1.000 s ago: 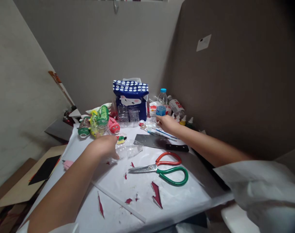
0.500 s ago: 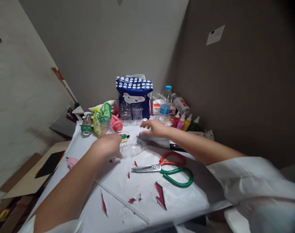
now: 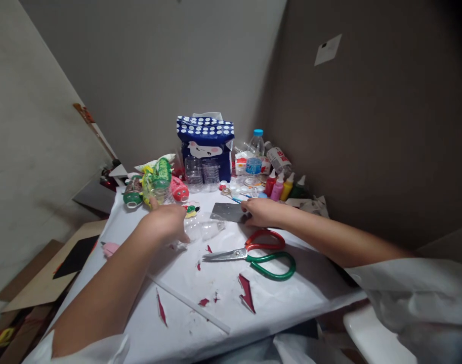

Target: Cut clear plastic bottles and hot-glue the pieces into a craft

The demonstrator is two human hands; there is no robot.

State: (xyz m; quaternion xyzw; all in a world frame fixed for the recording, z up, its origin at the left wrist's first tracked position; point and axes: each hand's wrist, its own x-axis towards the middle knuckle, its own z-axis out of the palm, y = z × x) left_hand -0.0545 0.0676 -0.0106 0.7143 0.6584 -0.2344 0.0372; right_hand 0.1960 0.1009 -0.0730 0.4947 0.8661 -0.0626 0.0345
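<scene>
A clear plastic bottle (image 3: pixel 208 229) lies on its side on the white-covered table. My left hand (image 3: pixel 166 222) is at its left end, fingers bent around that end. To the right, my right hand (image 3: pixel 259 211) rests over the right part of a knife with a broad grey blade (image 3: pixel 226 212), its fingers bent down at the blade; the handle is hidden. Just in front of it lie large scissors (image 3: pixel 249 254) with one red and one green handle. A small colourful cutout (image 3: pixel 192 211) lies behind the bottle.
Red scraps (image 3: pixel 246 293) and a white strip (image 3: pixel 193 306) lie in front. Decorated bottles (image 3: pixel 160 177) stand back left, beside a blue bag (image 3: pixel 206 146) and two clear cut bottles (image 3: pixel 202 174). Paint bottles (image 3: pixel 282 188) and a water bottle (image 3: pixel 256 156) are back right.
My right hand has moved right, from above the blade's left part to its right part. My left hand stays at the bottle. The view has shifted slightly.
</scene>
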